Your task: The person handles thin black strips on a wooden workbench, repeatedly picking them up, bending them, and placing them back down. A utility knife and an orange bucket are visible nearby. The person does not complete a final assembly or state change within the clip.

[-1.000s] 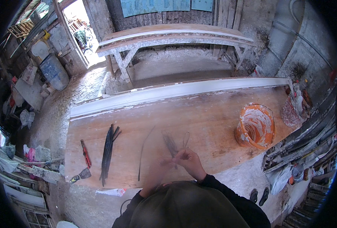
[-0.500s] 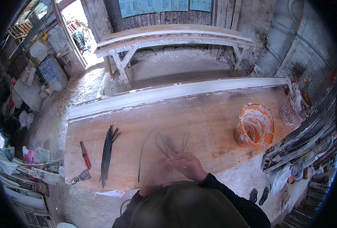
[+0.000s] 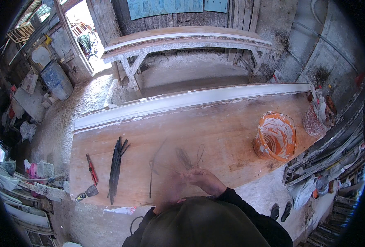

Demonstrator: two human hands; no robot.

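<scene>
My left hand (image 3: 171, 187) is smeared by motion at the near edge of the table, close beside the right, and its fingers cannot be made out. Its fingertips almost meet those of my right hand (image 3: 206, 181), which is closed in a pinch. From the pinch a bundle of thin dark wire strands (image 3: 184, 159) sticks out over the wood, and a thin loop (image 3: 200, 153) rises beside it. A single dark strand (image 3: 151, 183) lies left of my hands. Further left is a bundle of flat black strips (image 3: 116, 171).
A red-handled tool (image 3: 92, 168) and a putty knife (image 3: 87, 192) lie at the table's left. An orange plaster-smeared bucket (image 3: 275, 136) stands right, with a crusted container (image 3: 314, 119) behind. A long white moulding (image 3: 190, 98) runs along the far edge; another bench (image 3: 186, 43) stands beyond.
My left hand has shifted slightly, still blurred. The wire bundle has swung a little to the right, and a faint blurred strand now shows left of the hands. My right hand stays nearly in place.
</scene>
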